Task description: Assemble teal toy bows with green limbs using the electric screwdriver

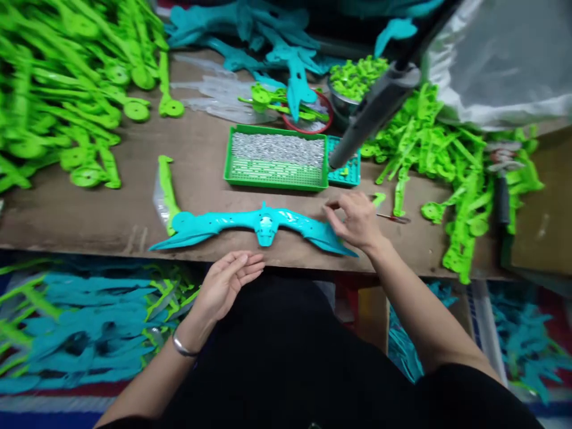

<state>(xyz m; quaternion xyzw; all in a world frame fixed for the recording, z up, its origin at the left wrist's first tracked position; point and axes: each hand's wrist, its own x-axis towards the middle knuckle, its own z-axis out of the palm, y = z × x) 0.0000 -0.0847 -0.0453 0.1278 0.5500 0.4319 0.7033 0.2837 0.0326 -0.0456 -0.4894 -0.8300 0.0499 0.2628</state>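
Observation:
A turquoise bow-shaped plastic part (265,229) lies lengthwise along the front of the table. My left hand (227,280) hovers just below its middle, palm turned up and fingers stretched out, with nothing visible in it. Over the part's right arm, my right hand (356,221) has its fingers curled and the thumb close to the index finger; anything between the tips is too small to make out. Beside the part's left end lies a lime-green arm piece (166,187) with clear plastic along it. Behind, a green tray (276,186) holds many small metal pins.
Lime-green parts are heaped at left (67,89) and right (465,196). A dark hanging tool (370,113) slants down beside a small turquoise tray (351,179). Farther back are a red-rimmed bowl (329,113) and a metal bowl (344,107) of green pieces. A screwdriver-like tool (395,218) lies right.

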